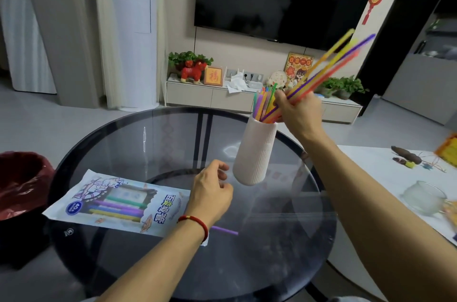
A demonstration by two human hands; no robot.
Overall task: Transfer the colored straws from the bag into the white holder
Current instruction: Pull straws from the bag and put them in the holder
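A white ribbed holder (256, 150) stands on the round glass table (148, 133), with several colored straws (263, 103) upright in it. My right hand (300, 113) grips a bundle of straws (331, 64) whose lower ends reach into the holder's mouth; their tops slant up to the right. My left hand (211, 190) hovers just left of the holder's base with loosely curled fingers and holds nothing. The straw bag (116, 202) lies flat on the table under my left wrist. One purple straw (225, 230) lies on the glass beside the bag.
A bin lined with a red bag (22, 183) stands left of the table. At the right a white table (385, 178) carries a glass cup (424, 197) and small items. A TV cabinet (215, 96) with plants and ornaments stands behind.
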